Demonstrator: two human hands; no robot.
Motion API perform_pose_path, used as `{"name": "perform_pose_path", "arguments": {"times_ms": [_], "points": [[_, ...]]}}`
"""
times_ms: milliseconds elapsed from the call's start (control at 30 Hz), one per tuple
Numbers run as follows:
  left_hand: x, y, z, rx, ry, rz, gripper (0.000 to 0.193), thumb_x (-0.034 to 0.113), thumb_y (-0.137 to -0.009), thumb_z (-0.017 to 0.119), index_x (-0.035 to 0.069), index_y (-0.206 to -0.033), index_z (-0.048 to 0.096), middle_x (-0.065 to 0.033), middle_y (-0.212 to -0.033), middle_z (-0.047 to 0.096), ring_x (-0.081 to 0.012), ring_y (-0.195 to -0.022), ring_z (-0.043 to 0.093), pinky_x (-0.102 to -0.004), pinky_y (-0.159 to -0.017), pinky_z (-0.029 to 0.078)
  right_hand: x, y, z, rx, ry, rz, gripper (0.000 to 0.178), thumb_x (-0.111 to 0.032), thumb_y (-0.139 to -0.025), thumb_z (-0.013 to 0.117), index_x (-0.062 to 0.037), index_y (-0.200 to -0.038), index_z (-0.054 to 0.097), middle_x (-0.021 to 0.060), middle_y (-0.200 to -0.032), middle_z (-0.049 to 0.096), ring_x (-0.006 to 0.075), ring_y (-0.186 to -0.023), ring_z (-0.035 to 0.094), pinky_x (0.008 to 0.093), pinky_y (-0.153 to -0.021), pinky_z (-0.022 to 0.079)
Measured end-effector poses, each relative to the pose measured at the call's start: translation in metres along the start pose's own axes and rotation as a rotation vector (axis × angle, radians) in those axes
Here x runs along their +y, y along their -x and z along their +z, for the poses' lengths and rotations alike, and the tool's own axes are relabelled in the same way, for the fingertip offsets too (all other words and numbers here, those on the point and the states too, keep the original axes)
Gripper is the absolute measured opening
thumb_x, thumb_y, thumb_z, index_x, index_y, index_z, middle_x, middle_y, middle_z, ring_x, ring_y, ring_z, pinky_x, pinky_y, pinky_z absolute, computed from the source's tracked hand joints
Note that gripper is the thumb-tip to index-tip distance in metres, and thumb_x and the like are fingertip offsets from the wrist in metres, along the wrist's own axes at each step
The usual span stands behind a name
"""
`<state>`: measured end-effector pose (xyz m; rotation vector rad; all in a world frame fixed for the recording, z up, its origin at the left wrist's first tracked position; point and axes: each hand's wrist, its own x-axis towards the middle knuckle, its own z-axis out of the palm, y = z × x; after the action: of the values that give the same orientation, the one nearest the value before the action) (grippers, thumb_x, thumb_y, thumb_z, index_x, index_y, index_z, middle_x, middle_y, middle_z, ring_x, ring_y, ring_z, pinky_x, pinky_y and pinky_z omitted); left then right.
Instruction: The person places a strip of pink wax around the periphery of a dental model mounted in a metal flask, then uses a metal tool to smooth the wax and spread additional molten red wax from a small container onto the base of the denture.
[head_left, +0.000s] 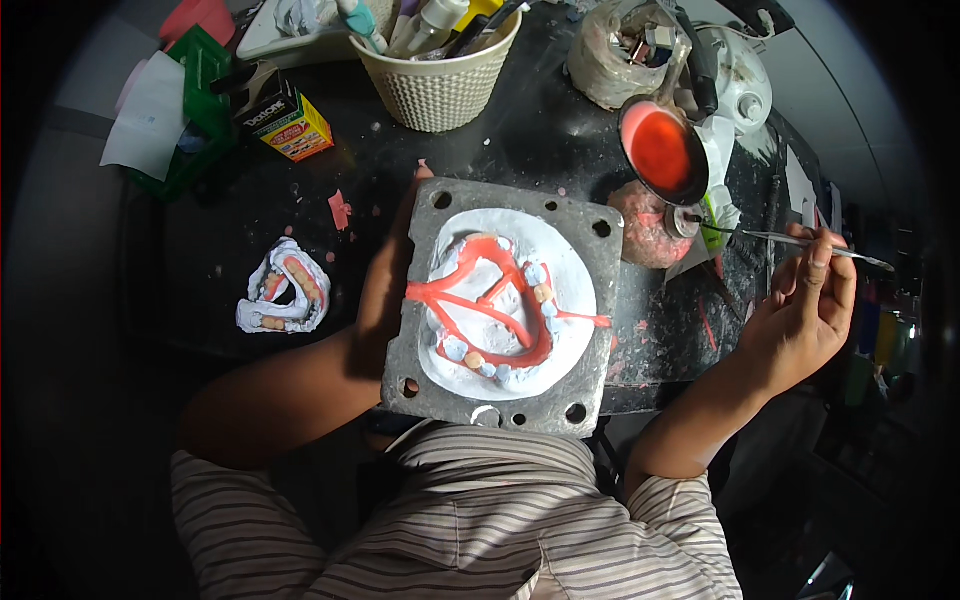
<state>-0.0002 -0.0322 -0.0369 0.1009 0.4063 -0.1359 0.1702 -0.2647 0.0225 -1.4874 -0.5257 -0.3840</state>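
My left hand [421, 184] holds a grey metal dental flask [590, 385] from beneath, tilted up before me; the flask hides most of the hand. White plaster [572, 345] fills it, with a denture pattern of red wax strips [465, 262] and several tooth-coloured and bluish-white teeth [543, 293]. One thin wax strip runs out to the right rim. In my right hand [805, 315], a slim metal wax spatula [790, 239] is pinched between the fingers. Its far tip reaches the wick holder of a wax-spattered burner [650, 228], below a dark pan of melted red wax [662, 155].
At left lies a plaster cast with pink-gummed teeth [285, 287], near red wax scraps [340, 210]. Farther back stand a small box [285, 115], a green basket [195, 110], a cream woven tub of tools [440, 90], a plastic-lined container [610, 65] and a white rounded device [740, 80].
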Motion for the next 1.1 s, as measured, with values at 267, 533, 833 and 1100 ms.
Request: {"name": "perform_pose_path", "arguments": {"times_ms": [267, 533, 833, 1100], "points": [[0.004, 0.01, -0.008, -0.255, 0.227, -0.052, 0.079, 0.067, -0.083, 0.051, 0.003, -0.131, 0.058, -0.017, -0.132, 0.06, -0.0373, -0.12, 0.056, -0.055, -0.105, 0.04, 0.002, -0.001, -0.003, 0.054, 0.024, 0.001, 0.013, -0.004, -0.094, 0.066, 0.0063, -0.1, 0.061, 0.014, -0.09, 0.069, 0.0145, -0.074, 0.066, 0.0175, -0.049, 0.033], [0.0, 0.002, -0.007, -0.305, 0.213, -0.117, 0.074, 0.064, -0.094, 0.042, 0.007, -0.14, 0.05, -0.02, -0.141, 0.052, -0.0393, -0.127, 0.052, -0.0587, -0.107, 0.038, -0.001, 0.001, 0.003, 0.085, 0.031, 0.028, 0.013, -0.004, -0.093, 0.066, 0.0067, -0.1, 0.061, 0.0123, -0.089, 0.068, 0.016, -0.075, 0.067, 0.0175, -0.049, 0.034], [-0.001, 0.023, -0.015, -0.101, -0.228, -0.101, 0.11, 0.068, -0.079, 0.063, -0.002, -0.153, 0.021, -0.0268, -0.153, 0.032, -0.0445, -0.139, 0.036, -0.0607, -0.114, 0.027, 0.002, 0.0, -0.001, 0.084, -0.002, 0.02, 0.013, -0.003, -0.094, 0.065, 0.007, -0.1, 0.061, 0.0122, -0.088, 0.068, 0.0167, -0.075, 0.067, 0.0173, -0.049, 0.036], [-0.011, 0.019, -0.013, -0.271, -0.403, 0.011, 0.119, 0.061, -0.068, 0.076, -0.008, -0.149, 0.023, -0.0278, -0.149, 0.037, -0.0384, -0.135, 0.044, -0.0529, -0.113, 0.033, 0.002, 0.002, 0.0, 0.085, -0.042, -0.027, 0.016, -0.005, -0.095, 0.064, 0.0078, -0.104, 0.06, 0.0136, -0.084, 0.067, 0.0162, -0.073, 0.067, 0.0169, -0.048, 0.034]]}}
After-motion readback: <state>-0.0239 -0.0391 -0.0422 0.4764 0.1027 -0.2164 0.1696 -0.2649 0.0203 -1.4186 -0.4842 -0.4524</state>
